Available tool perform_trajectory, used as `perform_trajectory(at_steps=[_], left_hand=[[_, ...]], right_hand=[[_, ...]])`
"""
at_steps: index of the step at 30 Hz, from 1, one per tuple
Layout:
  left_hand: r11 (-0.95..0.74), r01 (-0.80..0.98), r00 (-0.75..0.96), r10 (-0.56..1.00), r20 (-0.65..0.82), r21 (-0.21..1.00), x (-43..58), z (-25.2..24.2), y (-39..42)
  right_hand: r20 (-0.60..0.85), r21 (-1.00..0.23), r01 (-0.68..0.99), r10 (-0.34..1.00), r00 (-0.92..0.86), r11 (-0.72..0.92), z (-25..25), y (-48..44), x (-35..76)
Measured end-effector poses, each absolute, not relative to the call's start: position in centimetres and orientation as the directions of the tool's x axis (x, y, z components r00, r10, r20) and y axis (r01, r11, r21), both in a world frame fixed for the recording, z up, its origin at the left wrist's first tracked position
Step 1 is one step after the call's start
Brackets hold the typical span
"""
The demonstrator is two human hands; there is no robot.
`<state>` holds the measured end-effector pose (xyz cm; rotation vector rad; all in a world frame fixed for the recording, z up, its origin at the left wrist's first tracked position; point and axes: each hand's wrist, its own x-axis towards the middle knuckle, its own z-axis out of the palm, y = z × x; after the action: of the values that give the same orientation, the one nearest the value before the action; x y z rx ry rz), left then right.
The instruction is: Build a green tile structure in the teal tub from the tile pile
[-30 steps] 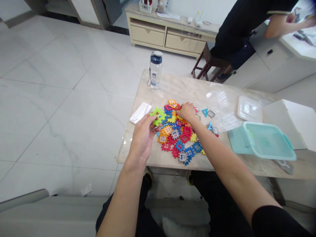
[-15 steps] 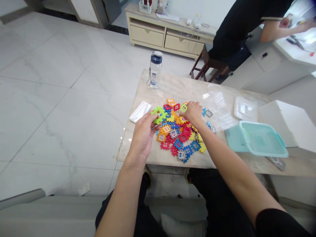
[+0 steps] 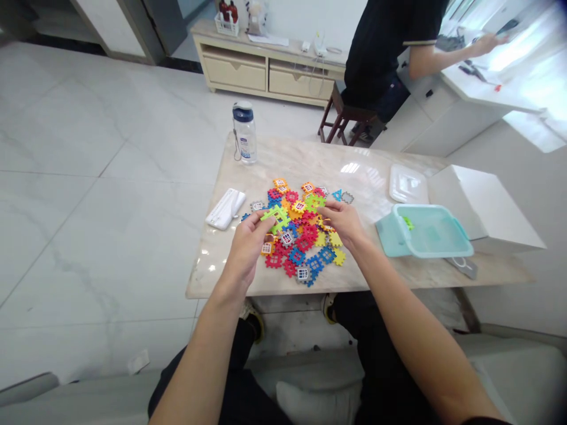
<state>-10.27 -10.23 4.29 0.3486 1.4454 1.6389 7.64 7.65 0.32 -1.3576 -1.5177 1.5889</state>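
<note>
A pile of colourful interlocking plastic tiles (image 3: 305, 251) lies on the marble table (image 3: 292, 162) in front of me. My left hand (image 3: 245, 248) holds a lime green assembly of tiles (image 3: 275, 218) just above the pile's left side. My right hand (image 3: 343, 224) pinches a second green tile (image 3: 313, 202) above the pile's far edge. The two green pieces are a short gap apart.
A water bottle (image 3: 245, 132) stands at the table's far left, a white flat case (image 3: 225, 208) lies left of the pile. A teal tub (image 3: 423, 232), its clear lid (image 3: 407, 184) and a white box (image 3: 481, 208) sit right. Another person (image 3: 390, 47) stands beyond a stool (image 3: 343, 118).
My right hand lifted a green tile from the far side of the pile and drew it toward my left hand. The camera view shifted, so the table sits further left.
</note>
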Motion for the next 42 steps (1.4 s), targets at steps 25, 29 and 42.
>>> perform_trajectory(at_steps=[25,29,42], left_hand=[[0.171,-0.283,-0.480,0.827,-0.293,0.944,-8.7,2.3,-8.1],[0.201,-0.287,-0.481,0.815,-0.323,0.936,-8.8,2.7,-8.2],[0.196,-0.248,-0.363,0.889,-0.279,0.949,-8.6,3.2,-8.7]], right_hand=[[0.115,-0.992,-0.097,0.841,-0.528,0.075,2.6,3.5,8.8],[0.094,-0.994,-0.021,0.782,-0.617,0.103,2.2,3.6,8.7],[0.365,-0.842,0.087,0.682,-0.634,0.532,2.8,3.1,7.5]])
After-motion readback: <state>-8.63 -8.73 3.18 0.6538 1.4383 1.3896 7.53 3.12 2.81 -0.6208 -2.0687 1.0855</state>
